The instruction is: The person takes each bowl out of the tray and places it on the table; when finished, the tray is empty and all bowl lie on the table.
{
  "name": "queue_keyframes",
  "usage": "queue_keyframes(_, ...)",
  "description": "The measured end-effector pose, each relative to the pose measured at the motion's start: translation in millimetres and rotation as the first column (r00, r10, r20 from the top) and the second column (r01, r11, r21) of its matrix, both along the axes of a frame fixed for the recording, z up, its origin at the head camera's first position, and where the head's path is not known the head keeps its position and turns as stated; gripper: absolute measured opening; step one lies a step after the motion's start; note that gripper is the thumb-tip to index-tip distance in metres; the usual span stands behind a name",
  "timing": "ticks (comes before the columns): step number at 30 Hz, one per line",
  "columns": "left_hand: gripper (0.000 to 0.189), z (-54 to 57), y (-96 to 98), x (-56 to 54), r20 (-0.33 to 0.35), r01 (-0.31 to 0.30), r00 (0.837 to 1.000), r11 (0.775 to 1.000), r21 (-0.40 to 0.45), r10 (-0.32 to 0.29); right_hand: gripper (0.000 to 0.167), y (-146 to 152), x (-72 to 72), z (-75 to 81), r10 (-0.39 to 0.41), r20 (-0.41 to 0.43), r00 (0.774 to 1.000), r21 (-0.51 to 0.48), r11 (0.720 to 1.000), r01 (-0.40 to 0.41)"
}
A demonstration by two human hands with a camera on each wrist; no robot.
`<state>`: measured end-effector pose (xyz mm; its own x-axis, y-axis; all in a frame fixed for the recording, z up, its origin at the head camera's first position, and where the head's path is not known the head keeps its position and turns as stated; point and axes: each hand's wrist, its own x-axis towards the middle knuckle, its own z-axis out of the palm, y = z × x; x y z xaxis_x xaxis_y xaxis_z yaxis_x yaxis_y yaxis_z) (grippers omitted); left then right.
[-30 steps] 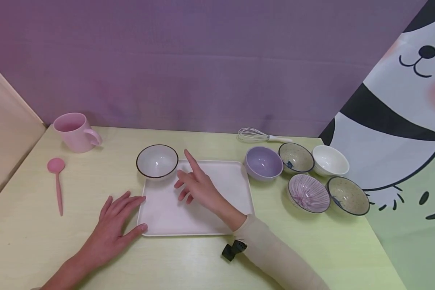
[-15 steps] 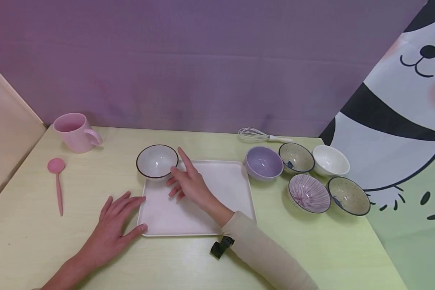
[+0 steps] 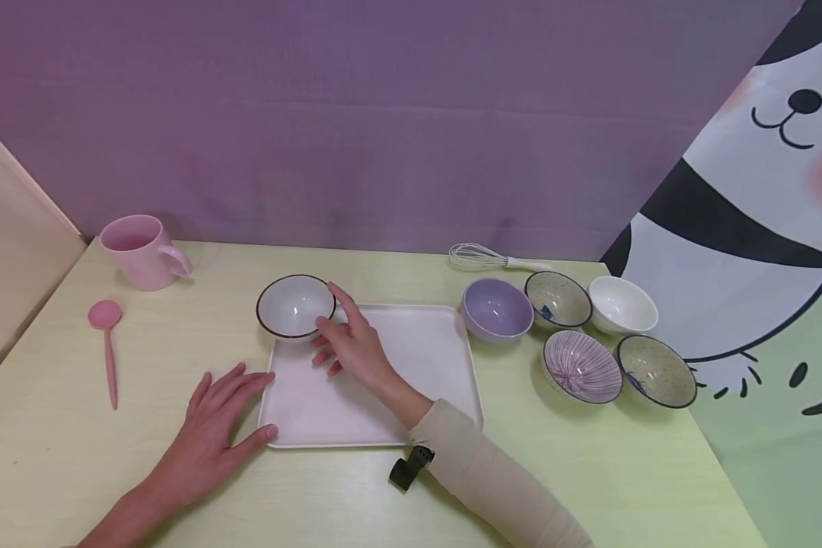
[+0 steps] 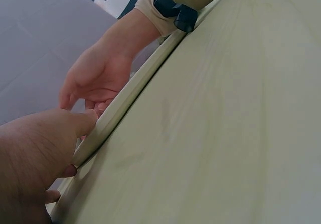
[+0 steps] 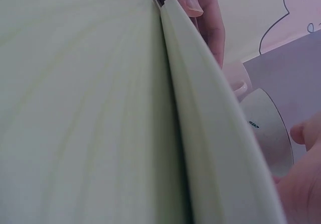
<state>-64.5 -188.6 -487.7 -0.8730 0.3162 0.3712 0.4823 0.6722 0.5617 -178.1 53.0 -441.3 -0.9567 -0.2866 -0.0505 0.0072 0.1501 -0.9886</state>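
A white bowl with a dark rim (image 3: 294, 306) stands at the far left corner of the white tray (image 3: 411, 380), overlapping it in the head view. My right hand (image 3: 356, 350) reaches over the tray from the right. Its index finger and thumb lie at the bowl's right rim, the other fingers below. In the right wrist view, a small gap shows between my thumb and the bowl (image 5: 268, 133). My left hand (image 3: 215, 426) rests at the tray's left edge with straight fingers, the thumb at the near left corner. Part of that edge is hidden in the left wrist view.
Left stand a pink mug (image 3: 144, 255) and a pink spoon (image 3: 108, 350). Right of the tray cluster a purple bowl (image 3: 497, 310), a striped bowl (image 3: 582, 367), a white bowl (image 3: 623, 304) and two speckled bowls (image 3: 657, 371). Behind them lies a whisk (image 3: 493, 257).
My right hand has moved left over the tray until its thumb and index finger reach the dark-rimmed bowl. The bowl, the tray and my left hand stay in place.
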Motion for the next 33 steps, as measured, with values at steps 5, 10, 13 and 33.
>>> queue_keyframes(5,0.071,-0.6,0.1,0.2,-0.006,0.0,1.0,1.0,0.002,0.0,0.065,-5,1.0,2.0,-0.054,-0.007,0.999,-0.007,0.999,0.054)
queue_keyframes(10,0.072,-1.2,-0.1,0.5,-0.01,0.001,1.0,1.0,0.004,-0.001,0.065,-9,-6.1,-4.7,-0.104,-0.019,0.994,-0.018,0.994,0.103)
queue_keyframes(13,0.072,-1.1,0.2,0.6,-0.01,0.0,1.0,1.0,0.005,0.0,0.067,-10,-11.9,-12.3,-0.128,-0.03,0.991,-0.016,0.992,0.128)
queue_keyframes(33,0.072,-3.3,-0.7,-0.5,-0.032,0.003,0.999,1.0,-0.004,-0.003,0.065,11,-1.1,25.3,-0.15,0.08,0.986,-0.054,0.987,0.154)
